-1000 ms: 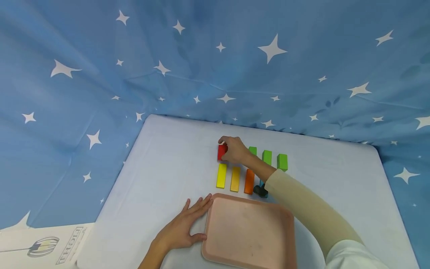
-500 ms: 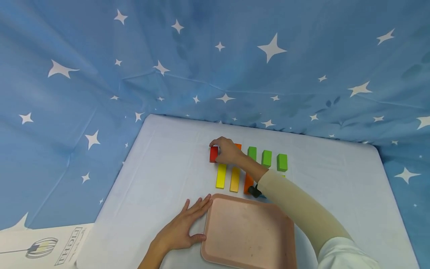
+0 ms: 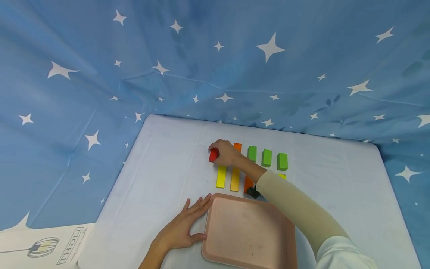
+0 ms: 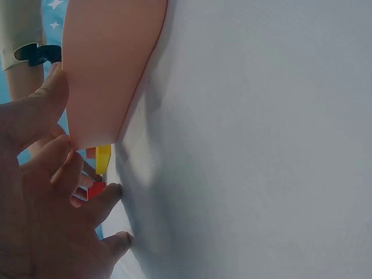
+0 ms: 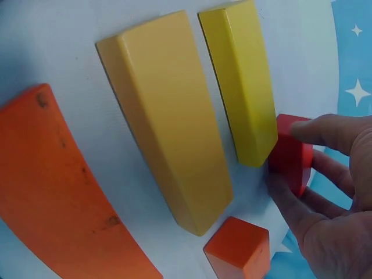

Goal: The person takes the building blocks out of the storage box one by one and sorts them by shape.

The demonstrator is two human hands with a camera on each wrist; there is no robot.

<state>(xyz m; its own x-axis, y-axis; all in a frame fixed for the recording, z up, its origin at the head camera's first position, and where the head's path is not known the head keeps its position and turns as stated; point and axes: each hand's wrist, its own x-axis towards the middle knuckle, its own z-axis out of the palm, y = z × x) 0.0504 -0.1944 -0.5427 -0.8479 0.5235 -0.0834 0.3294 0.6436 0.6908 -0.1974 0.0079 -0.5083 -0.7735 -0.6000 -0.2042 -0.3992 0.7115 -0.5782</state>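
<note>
My right hand (image 3: 226, 152) grips a red block (image 3: 213, 154) near the back of the white table. In the right wrist view the thumb and fingers pinch this red block (image 5: 290, 152) beside the end of a long yellow block (image 5: 244, 87). A wider amber block (image 5: 168, 116) and an orange block (image 5: 64, 186) lie in the same row. A smaller orange block (image 5: 238, 247) is close below the fingers. My left hand (image 3: 181, 228), fingers spread, touches the left side of a pink tray (image 3: 248, 228); its thumb rests against the tray wall (image 4: 99, 75) in the left wrist view.
Three green blocks (image 3: 267, 158) stand in line to the right of the right wrist. The forearm covers part of the front row, where a yellow end (image 3: 282, 176) shows. A white printed box (image 3: 47, 244) lies at lower left. Blue starry cloth (image 3: 215, 74) hangs behind.
My right hand has moved left with the red block, now left of the yellow block's far end. The small orange block has come into view behind the hand. The left hand stays on the tray.
</note>
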